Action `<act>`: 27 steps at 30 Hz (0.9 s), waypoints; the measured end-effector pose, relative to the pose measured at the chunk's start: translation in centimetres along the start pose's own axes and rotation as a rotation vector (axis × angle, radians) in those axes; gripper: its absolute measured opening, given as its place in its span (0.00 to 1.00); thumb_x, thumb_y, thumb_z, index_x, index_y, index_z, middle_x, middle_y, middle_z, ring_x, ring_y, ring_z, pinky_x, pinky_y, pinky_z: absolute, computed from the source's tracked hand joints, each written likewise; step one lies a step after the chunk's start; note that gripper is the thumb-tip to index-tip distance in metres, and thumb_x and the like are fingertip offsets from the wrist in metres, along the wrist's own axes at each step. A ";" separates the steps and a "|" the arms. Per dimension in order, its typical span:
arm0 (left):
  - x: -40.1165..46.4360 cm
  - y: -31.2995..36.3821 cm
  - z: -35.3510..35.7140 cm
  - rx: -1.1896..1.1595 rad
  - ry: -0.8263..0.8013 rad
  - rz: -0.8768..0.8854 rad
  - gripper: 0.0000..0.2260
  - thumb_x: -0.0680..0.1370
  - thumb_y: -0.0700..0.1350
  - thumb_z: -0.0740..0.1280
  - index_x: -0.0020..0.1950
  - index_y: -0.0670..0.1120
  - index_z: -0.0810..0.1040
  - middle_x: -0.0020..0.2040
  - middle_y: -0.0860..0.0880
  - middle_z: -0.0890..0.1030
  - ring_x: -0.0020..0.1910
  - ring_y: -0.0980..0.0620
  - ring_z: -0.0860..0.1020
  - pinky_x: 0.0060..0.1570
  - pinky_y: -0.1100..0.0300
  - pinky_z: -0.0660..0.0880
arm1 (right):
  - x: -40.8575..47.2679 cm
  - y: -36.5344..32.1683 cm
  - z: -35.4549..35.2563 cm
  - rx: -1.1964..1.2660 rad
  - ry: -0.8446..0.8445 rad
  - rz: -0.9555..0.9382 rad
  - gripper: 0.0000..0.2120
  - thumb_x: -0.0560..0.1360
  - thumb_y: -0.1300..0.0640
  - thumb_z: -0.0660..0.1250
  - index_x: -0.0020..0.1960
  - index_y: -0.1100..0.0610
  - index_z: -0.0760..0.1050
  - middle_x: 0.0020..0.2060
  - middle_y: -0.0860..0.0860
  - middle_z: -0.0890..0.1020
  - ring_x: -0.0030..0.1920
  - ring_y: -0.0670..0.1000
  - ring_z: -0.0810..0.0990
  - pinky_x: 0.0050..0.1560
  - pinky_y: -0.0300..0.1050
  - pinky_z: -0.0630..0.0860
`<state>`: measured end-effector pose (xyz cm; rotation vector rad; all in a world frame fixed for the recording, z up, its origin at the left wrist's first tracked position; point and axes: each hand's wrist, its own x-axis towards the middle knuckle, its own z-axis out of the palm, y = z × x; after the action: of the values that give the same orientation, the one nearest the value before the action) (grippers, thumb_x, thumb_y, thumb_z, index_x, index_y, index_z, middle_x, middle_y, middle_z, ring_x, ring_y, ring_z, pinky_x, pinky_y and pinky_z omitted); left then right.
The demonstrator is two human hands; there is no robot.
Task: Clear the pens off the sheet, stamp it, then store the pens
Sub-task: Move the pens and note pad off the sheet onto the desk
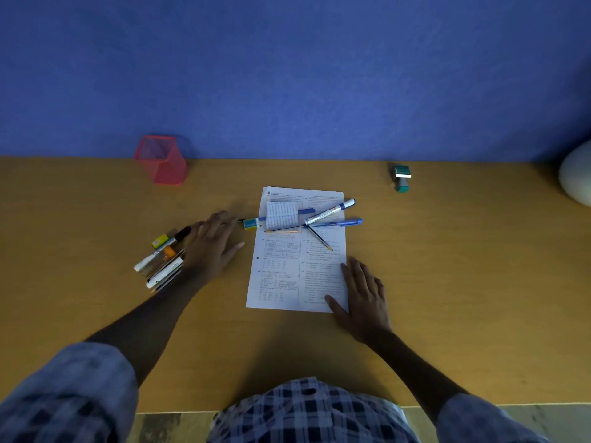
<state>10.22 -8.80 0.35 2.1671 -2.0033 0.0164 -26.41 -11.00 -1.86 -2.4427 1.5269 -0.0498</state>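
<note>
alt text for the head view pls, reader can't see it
A printed sheet on a wooden desk has several pens lying across its top, while the right hand rests flat on its lower right corner. The open left hand lies beside a pile of pens; pink holder and stamp stand behind.

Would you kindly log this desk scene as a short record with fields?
sheet: printed sheet flat on the desk
still on sheet: white marker, blue pen, pencil
cleared pile: pens left of sheet
left hand: open, beside pile
right hand: flat on sheet corner
stamp: untouched
pink holder: empty
</note>
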 end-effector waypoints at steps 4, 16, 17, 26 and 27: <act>4.6 3.7 1.0 0.005 -0.052 0.253 0.27 0.77 0.59 0.63 0.71 0.44 0.70 0.71 0.41 0.71 0.69 0.41 0.70 0.63 0.42 0.71 | 0.0 0.0 0.1 0.008 -0.002 0.006 0.39 0.76 0.30 0.49 0.78 0.52 0.52 0.79 0.52 0.55 0.78 0.55 0.55 0.74 0.56 0.55; 10.6 9.6 3.1 0.087 -0.176 0.378 0.19 0.78 0.50 0.67 0.68 0.48 0.75 0.65 0.42 0.75 0.64 0.40 0.73 0.50 0.44 0.76 | 0.1 0.2 0.4 0.035 -0.002 0.016 0.39 0.77 0.30 0.50 0.79 0.51 0.49 0.79 0.49 0.50 0.79 0.52 0.51 0.75 0.53 0.50; 10.5 9.6 3.0 0.089 -0.162 0.368 0.18 0.78 0.50 0.68 0.67 0.48 0.76 0.64 0.43 0.76 0.62 0.40 0.74 0.47 0.45 0.77 | 0.1 0.2 0.4 0.038 0.002 0.016 0.38 0.77 0.30 0.51 0.79 0.50 0.48 0.79 0.48 0.48 0.79 0.52 0.51 0.75 0.53 0.49; 8.7 8.7 2.7 0.139 -0.036 0.303 0.15 0.77 0.54 0.67 0.58 0.46 0.79 0.57 0.47 0.81 0.57 0.41 0.76 0.41 0.49 0.77 | 0.1 0.5 0.6 0.035 0.001 0.003 0.37 0.77 0.30 0.52 0.79 0.48 0.49 0.79 0.49 0.50 0.79 0.51 0.50 0.74 0.52 0.49; 8.5 8.6 2.7 0.150 -0.032 0.292 0.15 0.78 0.54 0.66 0.57 0.46 0.79 0.57 0.46 0.81 0.58 0.42 0.76 0.43 0.49 0.76 | 0.1 0.5 0.6 0.033 0.003 0.003 0.37 0.77 0.31 0.52 0.79 0.49 0.49 0.79 0.49 0.51 0.79 0.52 0.51 0.74 0.53 0.50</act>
<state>2.12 -18.16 -0.05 1.9459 -2.3894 0.1794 -26.68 -11.20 -2.52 -2.4162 1.5183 -0.0780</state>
